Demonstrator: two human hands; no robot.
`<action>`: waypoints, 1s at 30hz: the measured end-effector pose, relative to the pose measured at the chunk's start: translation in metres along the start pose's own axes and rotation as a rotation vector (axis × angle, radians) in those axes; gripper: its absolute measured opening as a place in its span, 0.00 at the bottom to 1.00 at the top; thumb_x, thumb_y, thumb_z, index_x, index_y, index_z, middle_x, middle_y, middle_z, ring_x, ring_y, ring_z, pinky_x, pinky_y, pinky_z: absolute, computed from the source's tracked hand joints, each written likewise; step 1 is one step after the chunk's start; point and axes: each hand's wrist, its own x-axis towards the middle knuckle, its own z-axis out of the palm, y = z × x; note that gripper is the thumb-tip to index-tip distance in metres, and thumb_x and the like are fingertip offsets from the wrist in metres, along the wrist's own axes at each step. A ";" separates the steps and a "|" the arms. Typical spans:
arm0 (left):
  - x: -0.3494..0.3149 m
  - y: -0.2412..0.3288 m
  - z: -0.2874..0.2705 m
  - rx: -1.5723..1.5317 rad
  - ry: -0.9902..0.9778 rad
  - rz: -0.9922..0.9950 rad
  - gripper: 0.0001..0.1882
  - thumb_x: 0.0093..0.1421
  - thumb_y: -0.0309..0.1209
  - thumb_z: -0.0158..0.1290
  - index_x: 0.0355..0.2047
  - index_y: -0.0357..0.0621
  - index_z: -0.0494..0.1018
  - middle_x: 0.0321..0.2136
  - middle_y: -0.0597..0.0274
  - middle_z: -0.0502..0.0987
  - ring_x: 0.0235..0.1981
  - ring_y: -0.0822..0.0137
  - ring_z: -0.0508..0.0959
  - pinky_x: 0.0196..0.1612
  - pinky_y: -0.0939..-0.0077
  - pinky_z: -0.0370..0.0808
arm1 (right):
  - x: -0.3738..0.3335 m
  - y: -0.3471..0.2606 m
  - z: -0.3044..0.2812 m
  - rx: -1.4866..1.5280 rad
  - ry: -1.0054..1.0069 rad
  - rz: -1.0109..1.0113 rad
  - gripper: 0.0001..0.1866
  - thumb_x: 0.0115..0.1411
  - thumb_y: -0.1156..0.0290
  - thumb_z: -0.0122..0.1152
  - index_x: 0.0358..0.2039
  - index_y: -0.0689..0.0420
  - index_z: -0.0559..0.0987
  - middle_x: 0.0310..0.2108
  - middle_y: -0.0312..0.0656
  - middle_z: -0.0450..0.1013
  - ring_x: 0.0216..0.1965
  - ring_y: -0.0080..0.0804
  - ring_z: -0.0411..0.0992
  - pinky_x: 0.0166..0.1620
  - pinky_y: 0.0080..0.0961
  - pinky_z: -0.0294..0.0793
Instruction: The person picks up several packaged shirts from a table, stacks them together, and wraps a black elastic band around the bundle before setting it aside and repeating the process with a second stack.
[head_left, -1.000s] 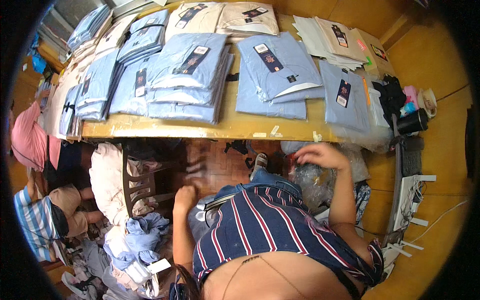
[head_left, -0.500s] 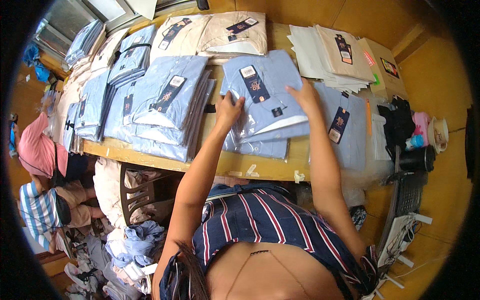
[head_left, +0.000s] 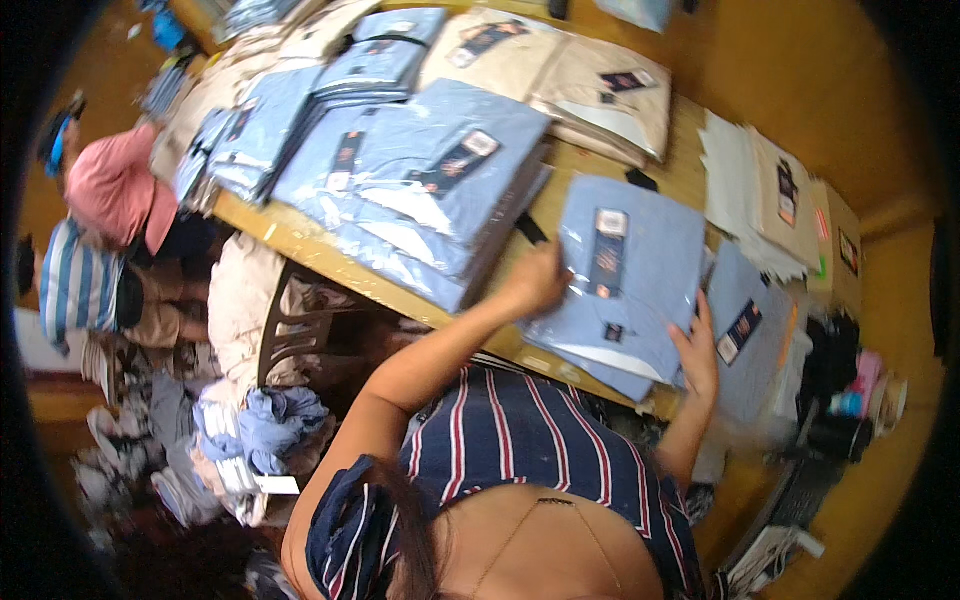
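A folded light-blue shirt (head_left: 655, 250) in a clear plastic bag, with a dark hang tag, lies in front of me on another blue packet (head_left: 590, 372). At its left edge my left hand (head_left: 540, 280) is closed, its fingers curled against the bag; the fingertips are partly hidden. My right hand (head_left: 698, 350) rests along the lower right edge with fingers and thumb apart, the thumb over the bag. A black strap (head_left: 530, 228) lies just beyond the left hand.
Left of my hands stands a tall stack of bagged blue shirts (head_left: 400, 200). Beige bagged shirts (head_left: 610, 95) lie at the back. On the right are another blue packet (head_left: 745, 310), white sheets (head_left: 730, 170) and a cardboard box (head_left: 838, 240). Two people (head_left: 115, 190) are at the far left.
The view has turned and shifted, so the table appears tilted. My right hand has moved down the shirt's right edge from its upper corner. The shirt lies flatter over the packet beneath.
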 end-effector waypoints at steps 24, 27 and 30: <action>-0.079 -0.196 -0.291 -0.319 -0.249 0.263 0.27 0.48 0.30 0.50 0.49 0.42 0.57 0.37 0.52 0.70 0.39 0.59 0.70 0.41 0.72 0.65 | 0.207 -0.222 0.292 -0.169 -0.434 -0.121 0.18 0.56 0.66 0.44 0.45 0.62 0.64 0.37 0.41 0.67 0.38 0.25 0.66 0.41 0.18 0.65; -0.078 -0.228 -0.309 -0.358 -0.259 0.264 0.26 0.48 0.33 0.50 0.47 0.40 0.59 0.36 0.48 0.69 0.38 0.54 0.69 0.40 0.70 0.64 | 0.283 -0.204 0.361 -0.014 -0.335 -0.039 0.19 0.55 0.60 0.45 0.42 0.60 0.66 0.30 0.36 0.67 0.31 0.19 0.65 0.34 0.13 0.65; -0.078 -0.256 -0.326 -0.343 -0.303 0.241 0.28 0.47 0.29 0.50 0.49 0.42 0.57 0.37 0.54 0.69 0.37 0.60 0.70 0.41 0.72 0.64 | 0.369 -0.172 0.408 -0.369 -0.217 0.001 0.20 0.53 0.54 0.47 0.36 0.59 0.68 0.21 0.31 0.60 0.22 0.17 0.58 0.28 0.12 0.61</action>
